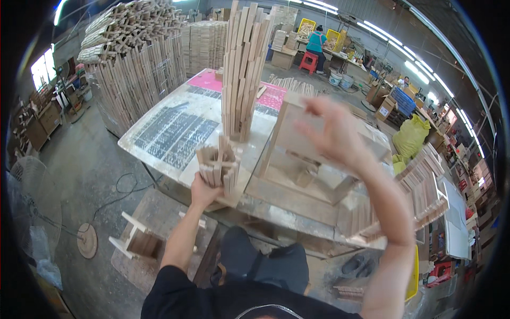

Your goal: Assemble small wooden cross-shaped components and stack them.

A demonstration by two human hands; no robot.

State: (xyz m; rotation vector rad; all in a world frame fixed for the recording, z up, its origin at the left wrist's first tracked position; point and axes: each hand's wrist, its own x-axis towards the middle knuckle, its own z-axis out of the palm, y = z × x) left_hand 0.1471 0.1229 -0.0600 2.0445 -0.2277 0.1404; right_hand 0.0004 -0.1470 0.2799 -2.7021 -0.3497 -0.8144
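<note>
My left hand is closed round the lower side of a short bundle of upright wooden pieces, with a cross-shaped piece showing among their tops. The bundle stands at the near edge of the worktable. Just behind it rises a tall stack of long wooden slats. My right hand is raised over an open-topped wooden box frame on the right of the table. That hand is blurred by motion, but its thumb and fingers look apart and nothing shows between them.
The worktable has dark printed sheets and a pink patch. Tall slat piles stand at the back left. Rows of wooden pieces lie at right. A low wooden platform and a standing fan are at left. A person sits far back.
</note>
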